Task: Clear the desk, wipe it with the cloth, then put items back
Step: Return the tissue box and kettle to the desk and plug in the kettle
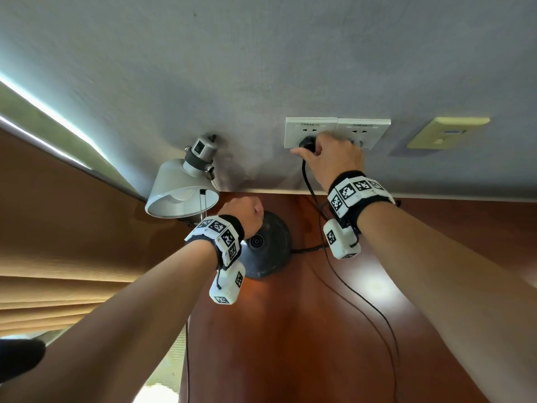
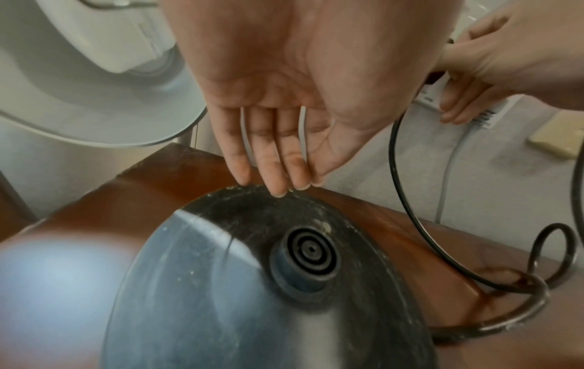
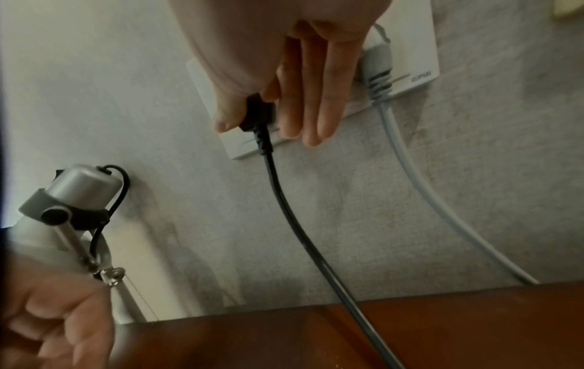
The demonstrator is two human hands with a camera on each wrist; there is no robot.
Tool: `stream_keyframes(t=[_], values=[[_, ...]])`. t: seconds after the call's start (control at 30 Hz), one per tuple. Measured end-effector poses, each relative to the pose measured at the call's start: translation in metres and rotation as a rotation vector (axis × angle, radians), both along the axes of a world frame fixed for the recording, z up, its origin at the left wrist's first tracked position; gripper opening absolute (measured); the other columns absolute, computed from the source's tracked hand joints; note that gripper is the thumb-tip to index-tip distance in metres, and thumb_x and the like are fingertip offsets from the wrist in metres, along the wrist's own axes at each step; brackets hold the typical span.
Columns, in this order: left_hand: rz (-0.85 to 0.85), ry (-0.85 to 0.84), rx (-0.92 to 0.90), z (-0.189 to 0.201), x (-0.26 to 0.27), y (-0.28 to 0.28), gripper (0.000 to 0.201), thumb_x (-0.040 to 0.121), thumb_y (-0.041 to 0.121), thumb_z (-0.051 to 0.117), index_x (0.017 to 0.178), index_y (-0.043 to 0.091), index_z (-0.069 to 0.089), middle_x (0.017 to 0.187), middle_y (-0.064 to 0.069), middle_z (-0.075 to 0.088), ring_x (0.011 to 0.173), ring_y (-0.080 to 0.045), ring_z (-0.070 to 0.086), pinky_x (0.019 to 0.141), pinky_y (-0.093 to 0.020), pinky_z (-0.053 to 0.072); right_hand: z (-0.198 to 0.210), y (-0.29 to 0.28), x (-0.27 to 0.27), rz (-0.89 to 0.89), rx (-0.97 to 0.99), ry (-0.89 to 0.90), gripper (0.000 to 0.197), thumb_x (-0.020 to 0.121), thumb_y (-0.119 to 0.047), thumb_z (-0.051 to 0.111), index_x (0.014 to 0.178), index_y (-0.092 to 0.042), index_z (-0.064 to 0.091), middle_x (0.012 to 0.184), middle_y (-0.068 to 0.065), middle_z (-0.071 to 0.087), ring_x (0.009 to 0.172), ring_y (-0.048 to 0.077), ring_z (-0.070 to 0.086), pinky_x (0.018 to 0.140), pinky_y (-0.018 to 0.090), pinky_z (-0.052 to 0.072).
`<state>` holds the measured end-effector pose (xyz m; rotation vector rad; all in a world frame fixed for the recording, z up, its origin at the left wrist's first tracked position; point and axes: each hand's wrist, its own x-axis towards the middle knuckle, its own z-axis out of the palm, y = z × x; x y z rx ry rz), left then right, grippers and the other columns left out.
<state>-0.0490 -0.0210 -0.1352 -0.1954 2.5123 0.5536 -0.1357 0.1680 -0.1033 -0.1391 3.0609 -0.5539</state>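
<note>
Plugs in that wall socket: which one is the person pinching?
The black plug, on the left socket plate; the right hand pinches it. The grey plug beside it goes untouched.

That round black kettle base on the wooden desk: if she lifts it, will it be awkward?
The round black kettle base looks flat and stiff, probably light. Its black cord loops loosely, so it would likely dangle and drag. The right hand pinches the black plug at the white wall socket, tethering it.

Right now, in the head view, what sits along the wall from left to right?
Desk lamp → black plug pinched by the right hand → white double socket plate → beige wall plate.
</note>
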Motion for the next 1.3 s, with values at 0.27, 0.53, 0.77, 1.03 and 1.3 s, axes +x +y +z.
stream_keyframes(t=[0.27,0.53,0.77,1.03,1.3], values=[[-0.008,-0.025,0.008,-0.009,0.000,0.006,0.020,0.093,0.025,0.045,0.095,0.029,0.064,0.100,-0.003,0.066,0.091,-0.029,0.063,0.084,-0.041,0.056,0.000,0.011,-0.008,0.134,0.068,0.001,0.049,0.098,-0.062,0.041,0.089,-0.016,0.054,0.075,0.007,0.063,0.076,0.034,0.063,0.077,0.042,0.052],[-0.010,-0.010,-0.012,-0.019,-0.001,0.011,0.013,0.091,0.027,0.056,0.101,0.030,0.064,0.099,0.003,0.063,0.091,-0.023,0.059,0.085,-0.035,0.054,0.007,0.005,-0.011,0.135,0.114,-0.017,0.047,0.099,-0.060,0.042,0.092,-0.017,0.060,0.087,0.008,0.069,0.084,0.031,0.065,0.079,0.042,0.052],[-0.004,0.018,-0.031,-0.008,0.004,0.008,0.011,0.092,0.027,0.053,0.096,0.028,0.063,0.095,0.002,0.062,0.087,-0.023,0.060,0.077,-0.033,0.052,0.007,-0.004,0.002,-0.008,0.077,-0.057,0.042,0.101,-0.055,0.044,0.106,-0.016,0.060,0.101,0.011,0.069,0.098,0.035,0.063,0.083,0.043,0.047],[-0.014,0.192,-0.095,0.033,0.016,0.023,0.021,0.093,0.029,0.044,0.097,0.022,0.063,0.098,-0.005,0.066,0.084,-0.027,0.059,0.071,-0.033,0.046,0.024,0.020,0.059,-0.039,0.070,-0.066,0.024,0.101,-0.026,0.043,0.108,-0.013,0.062,0.102,0.014,0.069,0.095,0.037,0.064,0.071,0.035,0.041],[-0.094,0.432,-0.125,0.086,0.040,0.066,0.026,0.095,0.030,0.043,0.101,0.014,0.063,0.100,-0.012,0.067,0.090,-0.035,0.062,0.073,-0.034,0.042,0.047,0.065,0.135,-0.188,0.052,-0.046,0.020,0.098,-0.026,0.048,0.107,-0.014,0.062,0.103,0.013,0.070,0.096,0.038,0.066,0.076,0.039,0.049]])
